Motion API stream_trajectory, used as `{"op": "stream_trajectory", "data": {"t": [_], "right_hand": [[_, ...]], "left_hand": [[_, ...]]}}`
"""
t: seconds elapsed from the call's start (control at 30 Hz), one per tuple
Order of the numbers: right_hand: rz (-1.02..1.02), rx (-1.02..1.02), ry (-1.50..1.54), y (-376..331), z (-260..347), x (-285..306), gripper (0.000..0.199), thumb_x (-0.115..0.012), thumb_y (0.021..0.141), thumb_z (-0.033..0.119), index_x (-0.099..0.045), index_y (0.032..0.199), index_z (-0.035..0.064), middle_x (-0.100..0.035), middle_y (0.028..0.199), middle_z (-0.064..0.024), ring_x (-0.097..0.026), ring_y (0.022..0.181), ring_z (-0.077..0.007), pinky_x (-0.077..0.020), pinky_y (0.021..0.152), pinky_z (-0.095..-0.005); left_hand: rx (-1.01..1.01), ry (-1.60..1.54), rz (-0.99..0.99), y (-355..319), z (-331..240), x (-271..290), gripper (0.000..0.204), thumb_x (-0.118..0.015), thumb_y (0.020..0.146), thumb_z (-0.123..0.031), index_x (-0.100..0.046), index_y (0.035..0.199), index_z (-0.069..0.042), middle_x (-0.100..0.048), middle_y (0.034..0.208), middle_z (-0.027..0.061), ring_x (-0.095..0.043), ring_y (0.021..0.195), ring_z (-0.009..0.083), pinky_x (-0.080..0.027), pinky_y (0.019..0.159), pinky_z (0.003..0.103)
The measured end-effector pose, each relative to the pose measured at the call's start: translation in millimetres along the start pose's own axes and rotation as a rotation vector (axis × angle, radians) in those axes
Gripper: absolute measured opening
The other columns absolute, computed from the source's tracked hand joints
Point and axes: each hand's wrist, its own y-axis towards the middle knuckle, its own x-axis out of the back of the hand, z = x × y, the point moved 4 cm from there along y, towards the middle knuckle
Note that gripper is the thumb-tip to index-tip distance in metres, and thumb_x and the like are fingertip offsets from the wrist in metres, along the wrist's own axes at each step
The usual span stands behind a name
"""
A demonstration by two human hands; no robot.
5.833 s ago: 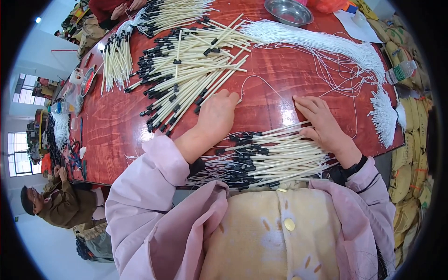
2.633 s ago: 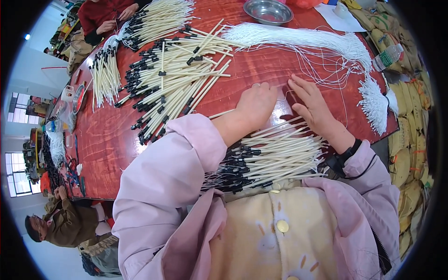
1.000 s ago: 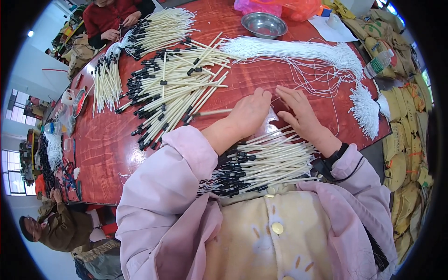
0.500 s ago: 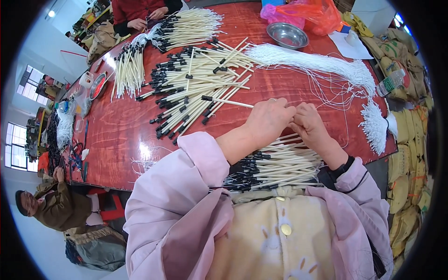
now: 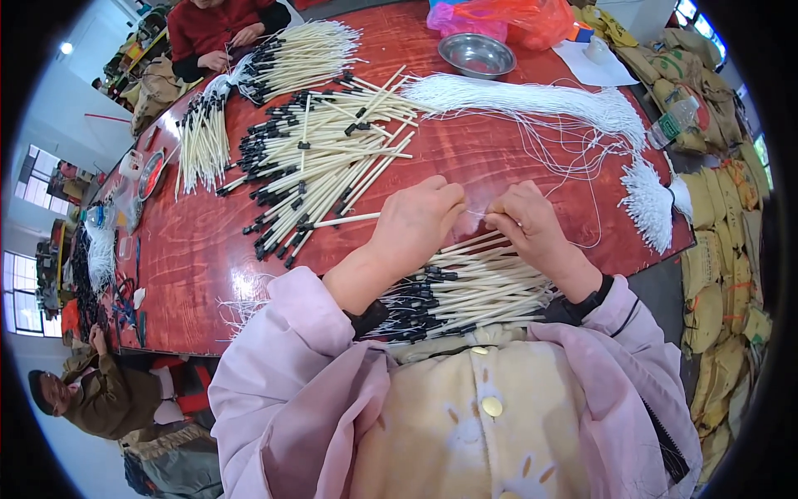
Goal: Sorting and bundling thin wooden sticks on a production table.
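Left hand pinches a cream black-tipped stick, its length running leftward; right hand, fingertips closed, pinches thin white string between them.

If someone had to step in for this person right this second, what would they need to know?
Left hand pinches a cream stick with a black tip; right hand pinches a thin white string up against it.
A bundle of sticks with strings attached lies at the table's near edge, under the wrists.
Loose sticks are piled mid-table; white strings lie farther right.
Judging by the piles, many sticks remain unstrung.
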Motion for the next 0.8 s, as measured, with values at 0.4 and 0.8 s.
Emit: {"op": "stream_trajectory", "data": {"t": [0.4,0.8], "right_hand": [[-0.012,-0.008,0.069,3.0,6.4,-8.1,0.005,-0.068,0.09,0.008,-0.065,0.086,0.0094,-0.064,0.075,-0.0026,-0.057,0.071,-0.0243,-0.0415,0.075,-0.0367],[0.035,0.035,0.071,1.8,10.2,-11.6,0.005,-0.071,0.087,0.007,-0.069,0.091,0.0072,-0.065,0.074,-0.0051,-0.057,0.07,-0.0261,-0.0427,0.071,-0.0379]], "left_hand": [[-0.014,-0.05,0.045,-9.7,-5.2,-2.5,0.012,-0.069,0.091,-0.014,-0.071,0.094,-0.003,-0.062,0.082,0.013,-0.063,0.079,0.0339,-0.051,0.069,0.044],[-0.092,0.035,0.045,-12.5,-7.9,-20.0,0.033,-0.063,0.091,-0.009,-0.062,0.124,-0.001,-0.064,0.084,0.0167,-0.064,0.082,0.0387,-0.052,0.071,0.047]]}}
